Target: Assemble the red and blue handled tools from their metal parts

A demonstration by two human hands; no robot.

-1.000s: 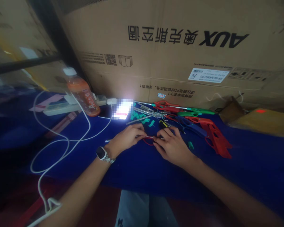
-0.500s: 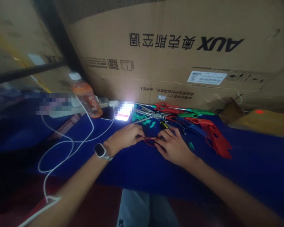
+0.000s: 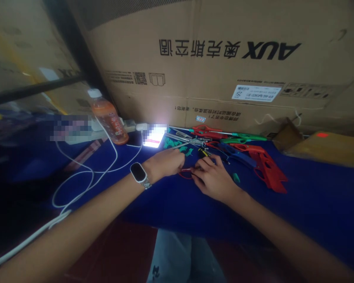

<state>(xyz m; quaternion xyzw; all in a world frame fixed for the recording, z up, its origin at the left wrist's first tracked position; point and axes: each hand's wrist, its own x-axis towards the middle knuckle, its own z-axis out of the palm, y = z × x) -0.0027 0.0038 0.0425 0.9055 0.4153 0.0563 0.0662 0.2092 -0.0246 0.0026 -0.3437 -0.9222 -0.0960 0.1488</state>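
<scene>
A thin red wire (image 3: pixel 184 175) with a bent loop hangs between my hands, low over the blue tabletop. My right hand (image 3: pixel 214 175) pinches one end between thumb and fingers. On the other side, my left hand (image 3: pixel 169 161) is closed at the wire's opposite end, its back turned up and its fingertips mostly hidden. Just beyond the hands lie small teal plastic pieces (image 3: pixel 174 144), thin metal rods (image 3: pixel 178 136) and a yellow-and-black tool handle (image 3: pixel 202 152). To the right are a red long-neck lighter housing (image 3: pixel 267 167), a blue one (image 3: pixel 240 156) and a green one (image 3: pixel 244 138).
A lit phone (image 3: pixel 153 138) lies behind my left hand. Left of it stand an orange drink bottle (image 3: pixel 110 120) and a coiled white cable (image 3: pixel 90 184). A large cardboard box (image 3: pixel 200 74) walls off the back. At the right is a yellow-brown package (image 3: pixel 327 151).
My left hand has rotated, back upward, and moved slightly right and up, closer to my right hand. The right hand stays nearly in place on the red wire.
</scene>
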